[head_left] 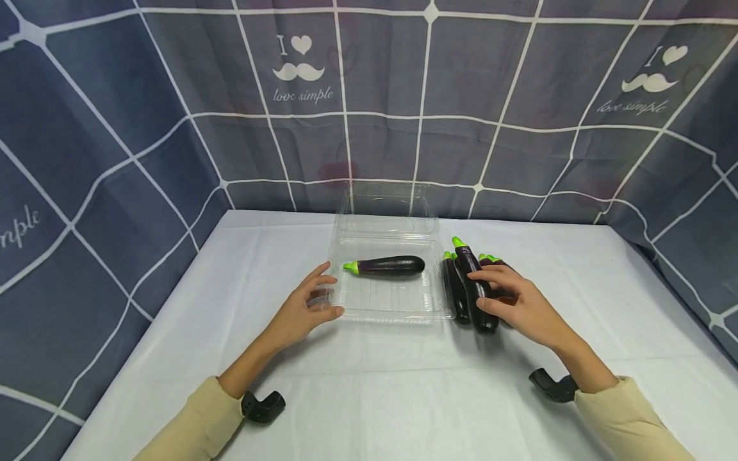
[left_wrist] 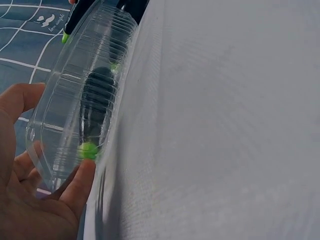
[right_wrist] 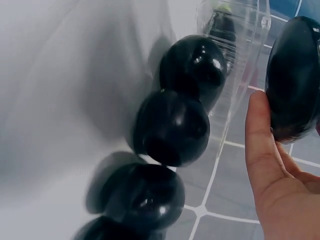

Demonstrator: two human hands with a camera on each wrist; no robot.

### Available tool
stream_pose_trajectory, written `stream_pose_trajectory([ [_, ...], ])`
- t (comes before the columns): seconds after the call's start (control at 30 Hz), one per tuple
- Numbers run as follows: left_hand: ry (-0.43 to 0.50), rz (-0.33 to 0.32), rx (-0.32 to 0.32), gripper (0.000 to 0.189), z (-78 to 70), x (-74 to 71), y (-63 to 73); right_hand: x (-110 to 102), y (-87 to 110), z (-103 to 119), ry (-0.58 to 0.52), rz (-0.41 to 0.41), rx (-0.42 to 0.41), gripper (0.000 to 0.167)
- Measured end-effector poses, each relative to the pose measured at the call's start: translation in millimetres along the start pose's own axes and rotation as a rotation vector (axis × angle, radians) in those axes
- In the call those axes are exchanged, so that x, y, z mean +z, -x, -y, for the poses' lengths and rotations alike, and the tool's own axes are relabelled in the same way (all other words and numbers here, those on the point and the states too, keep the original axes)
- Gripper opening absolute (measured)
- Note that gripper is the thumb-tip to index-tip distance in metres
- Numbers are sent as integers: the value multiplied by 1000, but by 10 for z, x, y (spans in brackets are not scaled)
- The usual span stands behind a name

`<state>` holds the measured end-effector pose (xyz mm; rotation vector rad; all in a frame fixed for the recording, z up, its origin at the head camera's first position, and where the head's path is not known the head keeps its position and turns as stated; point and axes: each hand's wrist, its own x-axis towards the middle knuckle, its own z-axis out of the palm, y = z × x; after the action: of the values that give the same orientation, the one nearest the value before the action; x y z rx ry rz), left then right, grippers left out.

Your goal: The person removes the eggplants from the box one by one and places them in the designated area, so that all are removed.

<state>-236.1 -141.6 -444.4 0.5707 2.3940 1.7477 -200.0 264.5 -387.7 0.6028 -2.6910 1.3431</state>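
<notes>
My left hand [head_left: 302, 314] holds the left edge of a clear plastic clamshell container [head_left: 398, 314], its thumb by the front corner and fingers at the rim. One eggplant [head_left: 392, 266] lies crosswise inside, green stem to the left. My right hand [head_left: 519, 304] grips another eggplant [head_left: 473, 282] between thumb and fingers, raised over the others with its green stem pointing away from me. In the right wrist view, the held eggplant [right_wrist: 292, 80] is apart from several more eggplants [right_wrist: 172, 127] in a row on the table. Part of that row is hidden under my right hand in the head view.
The container's lid [head_left: 386, 211] stands folded back at the far side. A white cloth [head_left: 369, 397] covers the table. Dark grid-patterned curtains [head_left: 380, 70] enclose the back and sides. A black wrist device [head_left: 262, 407] sits by each sleeve.
</notes>
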Motion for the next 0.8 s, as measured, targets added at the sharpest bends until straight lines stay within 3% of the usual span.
stream_pose_trajectory([
  [0.5,20,-3,-12,56,-4,3,-11,-292,161,-89,66,-38,3,37],
  [0.8,27,1,-11,55,8,-6,-9,-415,210,-123,106,-9,14,36],
])
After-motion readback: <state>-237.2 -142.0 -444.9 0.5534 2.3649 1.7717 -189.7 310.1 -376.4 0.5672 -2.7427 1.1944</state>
